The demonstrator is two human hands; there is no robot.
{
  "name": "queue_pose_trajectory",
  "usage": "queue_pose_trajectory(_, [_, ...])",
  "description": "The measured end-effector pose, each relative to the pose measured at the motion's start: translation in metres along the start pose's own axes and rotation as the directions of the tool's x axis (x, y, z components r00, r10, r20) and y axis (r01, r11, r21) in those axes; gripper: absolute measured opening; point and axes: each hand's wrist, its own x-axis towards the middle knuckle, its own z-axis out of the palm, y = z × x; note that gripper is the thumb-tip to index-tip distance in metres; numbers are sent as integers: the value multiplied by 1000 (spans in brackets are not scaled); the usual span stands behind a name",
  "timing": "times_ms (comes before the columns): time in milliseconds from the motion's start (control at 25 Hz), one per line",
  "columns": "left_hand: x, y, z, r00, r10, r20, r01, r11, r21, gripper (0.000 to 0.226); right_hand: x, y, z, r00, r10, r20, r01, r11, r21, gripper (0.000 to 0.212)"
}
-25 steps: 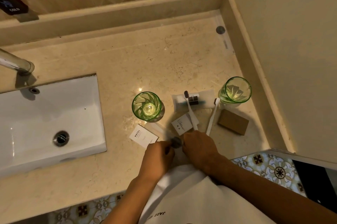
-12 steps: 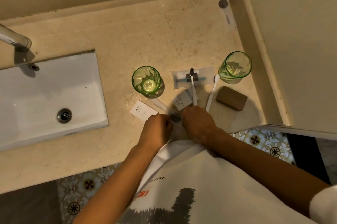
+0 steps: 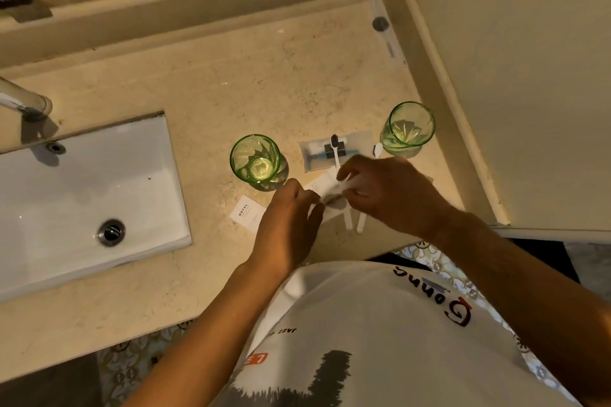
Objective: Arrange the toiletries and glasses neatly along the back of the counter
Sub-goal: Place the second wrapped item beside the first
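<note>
Two green glasses stand upright on the table [image 3: 205, 82]: the left glass [image 3: 255, 160] just right of the sink [image 3: 82, 195], the right glass [image 3: 408, 128] near the side wall. Two white toothbrushes lie between them. The dark-bristled toothbrush [image 3: 336, 151] runs front to back, its head pointing toward the back wall and resting across a clear packet [image 3: 317, 155] that lies crosswise, long axis left to right. The second toothbrush [image 3: 378, 149] shows only its white head beside the right glass and a handle end near the table's front edge — the middle is under the right hand [image 3: 393, 195]. One white card printed HOTEL [image 3: 247, 213] lies flat, tilted, just left of the left hand [image 3: 287, 224]. A second white packet [image 3: 322, 183] is mostly covered by the fingers.

Both hands meet over the toothbrush handles, close to the front edge. The right hand's grip is narrow, thumb and fingertips pinched on something thin and white, perhaps the packet's edge; motion blur makes it hard to say. The left hand's fingers curl toward a small dark round thing [image 3: 332, 199] between the hands — whether they hold it I cannot tell.

A small round dark disc [image 3: 380, 23] lies far back in the corner. A faucet [image 3: 23, 100] is cut off at the left edge.
</note>
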Motion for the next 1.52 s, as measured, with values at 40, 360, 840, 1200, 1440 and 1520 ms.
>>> queue_pose_trajectory(40, [7,4,-3,1000,-8,3,8,999,-52,6,6,3,-10,999,13,-49,-6,989,145,28])
queue_pose_trajectory(360, [78,39,-29,881,-441,171,427,587,-688,10,65,-5,-22,895,436,-92,-192,562,804,11])
queue_pose_trajectory(840, [152,52,-23,807,-413,423,572,368,-733,22,121,33,-38,803,573,-163,-322,647,691,25])
queue_pose_trajectory(1200, [248,54,-17,773,-454,444,604,309,-735,36,195,74,-63,807,591,17,-446,589,673,31])
queue_pose_trajectory(1440, [309,51,2,784,-441,436,606,394,-691,34,228,99,-86,725,678,120,-469,360,806,23])
queue_pose_trajectory(1520, [317,49,7,799,-421,429,594,441,-673,35,233,107,-86,745,653,139,-468,362,806,23])
